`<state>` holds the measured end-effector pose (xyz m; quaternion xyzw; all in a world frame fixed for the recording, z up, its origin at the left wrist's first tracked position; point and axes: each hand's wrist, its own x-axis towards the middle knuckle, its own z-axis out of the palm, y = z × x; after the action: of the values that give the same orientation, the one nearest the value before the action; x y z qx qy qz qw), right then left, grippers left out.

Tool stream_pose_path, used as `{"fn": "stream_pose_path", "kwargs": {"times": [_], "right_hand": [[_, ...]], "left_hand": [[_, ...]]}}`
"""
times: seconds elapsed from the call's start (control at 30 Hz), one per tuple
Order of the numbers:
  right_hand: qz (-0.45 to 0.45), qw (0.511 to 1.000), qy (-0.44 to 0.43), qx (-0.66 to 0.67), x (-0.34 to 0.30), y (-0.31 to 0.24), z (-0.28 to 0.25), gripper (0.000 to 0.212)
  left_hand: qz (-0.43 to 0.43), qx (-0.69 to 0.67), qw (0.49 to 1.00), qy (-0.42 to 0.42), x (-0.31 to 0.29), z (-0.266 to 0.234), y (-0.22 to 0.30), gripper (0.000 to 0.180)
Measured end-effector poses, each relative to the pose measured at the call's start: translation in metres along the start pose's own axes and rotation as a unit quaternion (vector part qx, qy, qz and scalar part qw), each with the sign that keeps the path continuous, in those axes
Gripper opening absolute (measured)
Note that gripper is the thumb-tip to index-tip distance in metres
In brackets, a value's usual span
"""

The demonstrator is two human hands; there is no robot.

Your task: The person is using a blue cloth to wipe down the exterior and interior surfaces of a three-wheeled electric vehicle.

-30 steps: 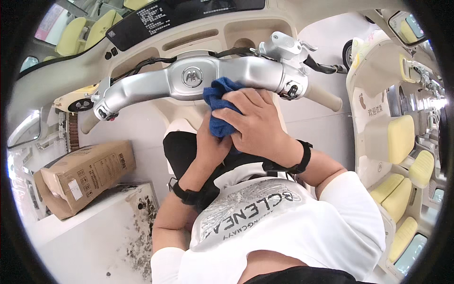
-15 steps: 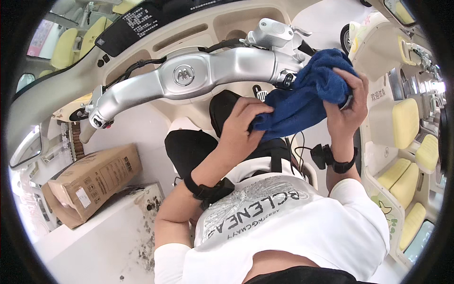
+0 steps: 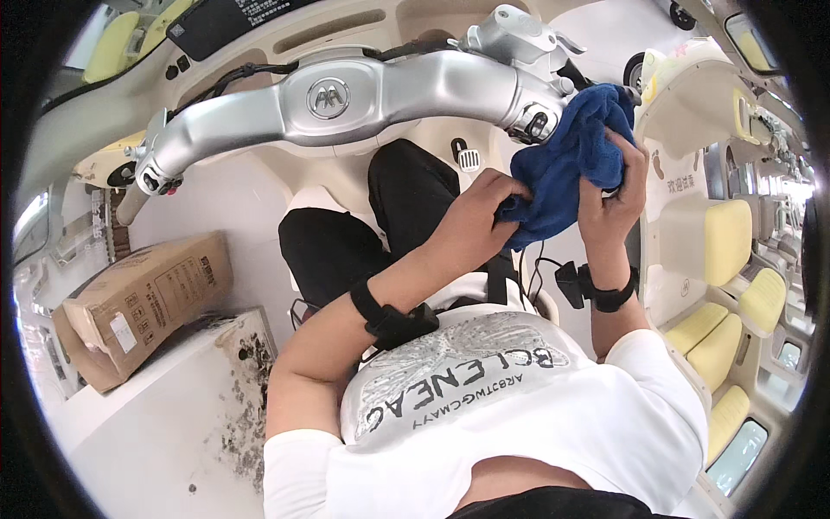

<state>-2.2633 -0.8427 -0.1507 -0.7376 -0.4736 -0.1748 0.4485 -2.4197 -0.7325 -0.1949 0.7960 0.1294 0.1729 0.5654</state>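
Observation:
A dark blue cloth (image 3: 558, 182) is bunched over the right end of a silver handlebar (image 3: 432, 91), hiding the grip there. My right hand (image 3: 616, 195) is closed around the cloth, thumb on its near side and fingers over the far side. The cloth's lower left edge is pinched in my left hand (image 3: 484, 212), close to my lap. Just left of the cloth, the black switch cluster (image 3: 538, 124) stays uncovered. A silver brake reservoir (image 3: 510, 36) with a lever rises beyond it.
A brown cardboard box (image 3: 160, 290) lies at the left on a stained white surface (image 3: 147, 445). Below the handlebar is a foot pedal (image 3: 468, 159). Pale yellow seats (image 3: 728, 235) of other vehicles line the right. Black cables (image 3: 538, 264) hang near my right wrist.
My left hand has moved closer to my right hand, and the cloth between them is more bunched. The view has shifted slightly, showing more of the pedal.

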Motion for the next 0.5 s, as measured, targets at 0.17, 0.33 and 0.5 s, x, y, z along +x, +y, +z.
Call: {"fn": "stream_pose_path", "kwargs": {"times": [0.17,0.33,0.5], "right_hand": [[-0.036,0.998,0.013,-0.04,-0.009,0.002,0.001,0.034],[-0.048,0.999,0.011,-0.011,-0.022,0.01,0.0,0.033],[-0.075,0.997,-0.034,0.012,-0.039,0.007,-0.013,0.024]], "left_hand": [[0.003,-0.002,1.0,0.024,-0.008,-0.001,-0.004,0.036],[-0.009,-0.033,0.999,0.031,-0.014,0.004,-0.003,0.038],[-0.049,0.015,0.997,-0.06,-0.018,0.002,-0.003,0.035]]}}
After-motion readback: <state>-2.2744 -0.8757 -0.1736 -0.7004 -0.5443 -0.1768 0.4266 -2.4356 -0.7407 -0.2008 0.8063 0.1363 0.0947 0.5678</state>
